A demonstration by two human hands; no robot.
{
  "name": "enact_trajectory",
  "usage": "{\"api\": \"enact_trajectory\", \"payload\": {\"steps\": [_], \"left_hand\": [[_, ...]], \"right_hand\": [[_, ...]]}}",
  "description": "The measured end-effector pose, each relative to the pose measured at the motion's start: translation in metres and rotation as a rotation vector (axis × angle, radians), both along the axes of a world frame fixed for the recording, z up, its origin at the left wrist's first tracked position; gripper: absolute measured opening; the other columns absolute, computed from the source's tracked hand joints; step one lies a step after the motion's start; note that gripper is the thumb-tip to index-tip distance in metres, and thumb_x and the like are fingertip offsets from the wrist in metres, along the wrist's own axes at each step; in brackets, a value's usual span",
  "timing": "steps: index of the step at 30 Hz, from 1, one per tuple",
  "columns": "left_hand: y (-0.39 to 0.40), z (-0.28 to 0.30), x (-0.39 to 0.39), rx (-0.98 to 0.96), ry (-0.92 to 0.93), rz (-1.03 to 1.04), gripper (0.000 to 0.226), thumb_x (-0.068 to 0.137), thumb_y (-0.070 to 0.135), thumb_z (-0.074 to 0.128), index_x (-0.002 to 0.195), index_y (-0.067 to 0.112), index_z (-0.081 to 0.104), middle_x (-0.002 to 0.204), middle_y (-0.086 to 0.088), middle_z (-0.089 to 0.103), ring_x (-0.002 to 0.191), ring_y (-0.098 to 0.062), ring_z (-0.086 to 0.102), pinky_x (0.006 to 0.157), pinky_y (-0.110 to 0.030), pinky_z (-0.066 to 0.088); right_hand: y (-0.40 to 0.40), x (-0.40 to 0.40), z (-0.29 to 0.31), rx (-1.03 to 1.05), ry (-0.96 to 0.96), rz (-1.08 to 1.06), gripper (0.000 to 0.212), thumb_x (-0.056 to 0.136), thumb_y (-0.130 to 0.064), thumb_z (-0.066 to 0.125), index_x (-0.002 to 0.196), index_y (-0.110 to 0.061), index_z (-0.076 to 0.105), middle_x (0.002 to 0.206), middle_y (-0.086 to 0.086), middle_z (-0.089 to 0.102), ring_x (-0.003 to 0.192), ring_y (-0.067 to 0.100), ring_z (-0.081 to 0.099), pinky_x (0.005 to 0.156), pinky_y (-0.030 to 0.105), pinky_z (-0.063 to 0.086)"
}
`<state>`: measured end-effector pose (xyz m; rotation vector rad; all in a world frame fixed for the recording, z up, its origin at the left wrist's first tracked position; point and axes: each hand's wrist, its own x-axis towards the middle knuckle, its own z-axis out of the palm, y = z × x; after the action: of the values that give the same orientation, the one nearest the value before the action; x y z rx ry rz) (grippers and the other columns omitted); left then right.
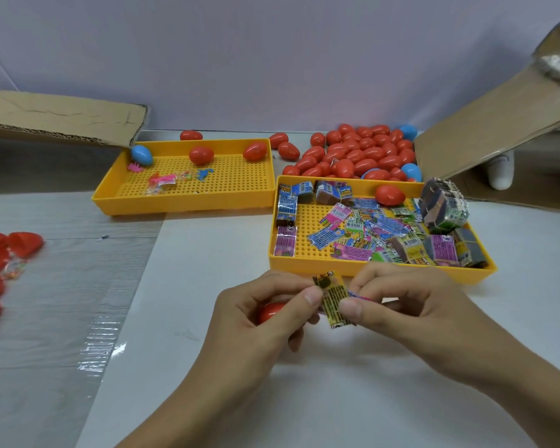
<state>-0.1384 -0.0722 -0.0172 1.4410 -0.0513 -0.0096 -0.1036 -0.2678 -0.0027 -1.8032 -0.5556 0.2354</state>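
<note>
Leaflet: a small yellow printed leaflet [332, 299] held above the white table [304, 399], just in front of the near yellow tray [385, 270].
Left hand: left hand [265, 321] pinches the leaflet's left edge with the thumb, and a red egg half [271, 311] sits tucked in its curled fingers.
Right hand: right hand [411, 305] pinches the leaflet's right edge between thumb and forefinger; a thin pink-and-blue strip [361, 296] shows at its fingertips.
Near tray: holds loose and bundled printed leaflets [369, 231] and one red egg [390, 194].
Far tray: a second yellow tray [188, 202] with small plastic toys [162, 181], two red eggs and a blue egg [142, 154].
Behind: a pile of red eggs [356, 153] against a cardboard flap [485, 137].
Left edge: red egg halves [0, 253] on clear plastic sheet.
</note>
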Motion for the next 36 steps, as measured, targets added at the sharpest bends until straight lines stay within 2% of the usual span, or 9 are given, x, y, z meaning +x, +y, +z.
{"api": "enact_trajectory", "payload": {"steps": [6, 10, 13, 16, 20, 24, 27, 30, 36], "left_hand": [[0.002, -0.001, -0.001, 0.036, 0.097, 0.045, 0.022, 0.065, 0.036, 0.079, 0.073, 0.016, 0.077, 0.065, -0.005, 0.066, 0.052, -0.014, 0.057, 0.049, -0.021, 0.046], [0.005, -0.004, 0.0, 0.047, 0.112, 0.071, 0.028, 0.063, 0.037, 0.091, 0.075, 0.016, 0.077, 0.062, -0.006, 0.066, 0.049, -0.014, 0.055, 0.048, -0.019, 0.044], [0.01, -0.006, 0.003, -0.001, 0.118, 0.12, 0.034, 0.062, 0.043, 0.087, 0.074, 0.014, 0.076, 0.062, -0.006, 0.065, 0.049, -0.014, 0.053, 0.048, -0.019, 0.043], [0.01, -0.008, 0.005, -0.077, 0.124, 0.124, 0.034, 0.062, 0.043, 0.086, 0.077, 0.013, 0.078, 0.062, -0.009, 0.064, 0.052, -0.016, 0.051, 0.047, -0.021, 0.042], [0.008, -0.009, 0.005, -0.15, 0.157, 0.097, 0.039, 0.06, 0.044, 0.083, 0.079, 0.01, 0.078, 0.062, -0.012, 0.063, 0.054, -0.017, 0.051, 0.044, -0.022, 0.04], [0.005, -0.005, 0.003, -0.223, 0.186, 0.015, 0.033, 0.062, 0.038, 0.083, 0.075, 0.009, 0.077, 0.06, -0.012, 0.06, 0.051, -0.017, 0.049, 0.042, -0.02, 0.038], [0.003, -0.002, 0.0, -0.247, 0.176, -0.056, 0.027, 0.065, 0.035, 0.08, 0.071, 0.009, 0.075, 0.059, -0.011, 0.059, 0.049, -0.016, 0.048, 0.041, -0.02, 0.038], [0.002, 0.001, -0.001, -0.243, 0.147, -0.101, 0.023, 0.068, 0.032, 0.079, 0.072, 0.009, 0.076, 0.063, -0.01, 0.061, 0.051, -0.015, 0.053, 0.041, -0.02, 0.037], [0.003, 0.002, -0.001, -0.215, 0.116, -0.157, 0.022, 0.078, 0.026, 0.076, 0.081, 0.004, 0.076, 0.067, -0.009, 0.063, 0.054, -0.015, 0.057, 0.041, -0.019, 0.038]], "right_hand": [[-0.008, 0.006, 0.001, -0.108, 0.113, 0.018, 0.027, 0.08, -0.046, 0.076, 0.066, -0.022, 0.076, 0.078, -0.002, 0.061, 0.069, 0.026, 0.054, 0.055, 0.027, 0.041], [-0.013, 0.009, 0.005, -0.226, 0.162, 0.016, 0.026, 0.076, -0.046, 0.071, 0.074, -0.021, 0.079, 0.078, 0.008, 0.063, 0.062, 0.024, 0.053, 0.053, 0.026, 0.042], [-0.018, 0.008, 0.007, -0.404, 0.084, -0.056, 0.022, 0.068, -0.052, 0.074, 0.077, -0.033, 0.077, 0.073, -0.005, 0.063, 0.059, 0.006, 0.051, 0.056, 0.024, 0.042], [-0.02, 0.004, 0.009, -0.509, -0.002, -0.103, 0.042, 0.055, -0.062, 0.078, 0.089, -0.04, 0.07, 0.074, -0.009, 0.062, 0.06, 0.005, 0.05, 0.056, 0.021, 0.039], [-0.02, -0.001, 0.014, -0.312, -0.238, -0.241, 0.04, 0.063, -0.062, 0.081, 0.092, -0.037, 0.067, 0.065, -0.011, 0.052, 0.05, 0.007, 0.042, 0.047, 0.016, 0.031], [-0.009, -0.013, 0.018, -0.141, -0.341, -0.152, 0.042, 0.073, -0.046, 0.077, 0.112, -0.034, 0.069, 0.093, -0.007, 0.065, 0.071, 0.017, 0.062, 0.049, 0.024, 0.045], [0.002, -0.019, 0.014, -0.071, -0.143, -0.102, 0.051, 0.07, -0.044, 0.08, 0.118, -0.038, 0.067, 0.103, -0.006, 0.067, 0.081, 0.019, 0.066, 0.053, 0.031, 0.052], [0.004, -0.018, 0.01, 0.057, 0.138, -0.079, 0.049, 0.066, -0.041, 0.082, 0.113, -0.04, 0.07, 0.098, -0.005, 0.07, 0.074, 0.013, 0.066, 0.05, 0.027, 0.05], [0.004, -0.015, 0.018, 0.098, 0.243, -0.099, 0.038, 0.07, -0.029, 0.075, 0.108, -0.033, 0.075, 0.091, 0.0, 0.069, 0.063, 0.006, 0.059, 0.05, 0.026, 0.049]]}}
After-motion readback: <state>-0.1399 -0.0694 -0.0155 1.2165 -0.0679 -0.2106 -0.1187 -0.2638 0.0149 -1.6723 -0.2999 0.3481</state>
